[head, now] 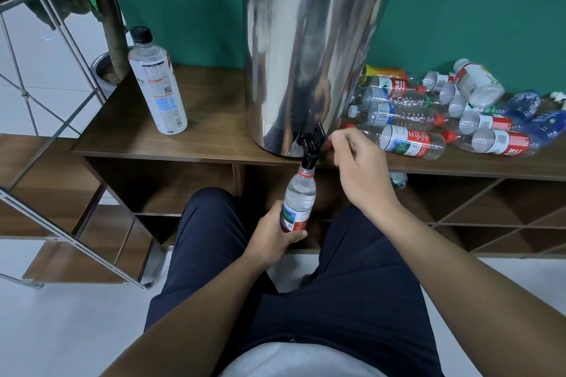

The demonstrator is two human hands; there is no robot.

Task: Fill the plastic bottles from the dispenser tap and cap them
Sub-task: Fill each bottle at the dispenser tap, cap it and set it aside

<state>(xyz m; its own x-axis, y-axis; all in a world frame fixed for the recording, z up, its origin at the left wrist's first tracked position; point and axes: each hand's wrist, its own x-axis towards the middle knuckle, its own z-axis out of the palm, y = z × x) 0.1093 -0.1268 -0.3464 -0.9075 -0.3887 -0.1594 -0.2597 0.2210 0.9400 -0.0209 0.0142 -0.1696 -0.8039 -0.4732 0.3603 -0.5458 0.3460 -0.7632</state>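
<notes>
Left hand (275, 234) grips the bottle (298, 199) upright, mouth right under the tap (312, 144); right hand (358, 168) hovers beside the tap, fingers loosely curled, seemingly pinching something red.

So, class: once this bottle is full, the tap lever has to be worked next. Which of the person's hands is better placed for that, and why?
The right hand. It hovers beside the tap, fingers loosely curled near the lever. The left hand grips the bottle under the spout and cannot let go.
</notes>
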